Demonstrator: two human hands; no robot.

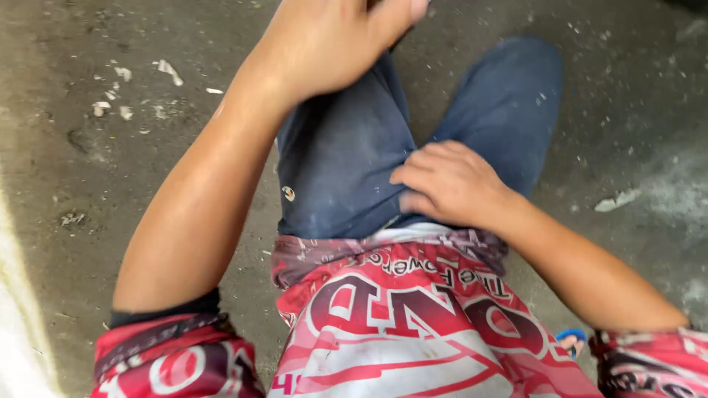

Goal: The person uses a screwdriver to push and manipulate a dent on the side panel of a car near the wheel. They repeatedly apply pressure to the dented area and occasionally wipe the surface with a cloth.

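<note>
Looking straight down here: the person's legs in dark blue shorts [346, 162] run away from the camera, long axis from the waist at the bottom of the view up toward the top, the 2 thighs splitting apart in a narrow V, the right one angling off to the upper right.

Right hand [450, 184] is down on the shorts, right at the inner edge of the right thigh near the waist. Fingers curled, knuckles up, fingertips pointing left and pressing into the cloth at the fold between the legs; it looks loosely closed against the fabric, though whether it actually pinches the cloth I cannot tell. The forearm comes in from the lower right, sloping up to the wrist.

Left hand [332, 37] is high at the top of the view, over the left thigh near the knee. The back of the hand faces the camera, fingers run off the top edge, thumb out to the right; open or closed, cannot tell. That arm stretches long and straight from the lower left.

Below, a red and white printed shirt [398, 324] with its hem lying over the waistband. All around, grey concrete floor [88, 169] with pale scraps [168, 70] scattered at upper left.
</note>
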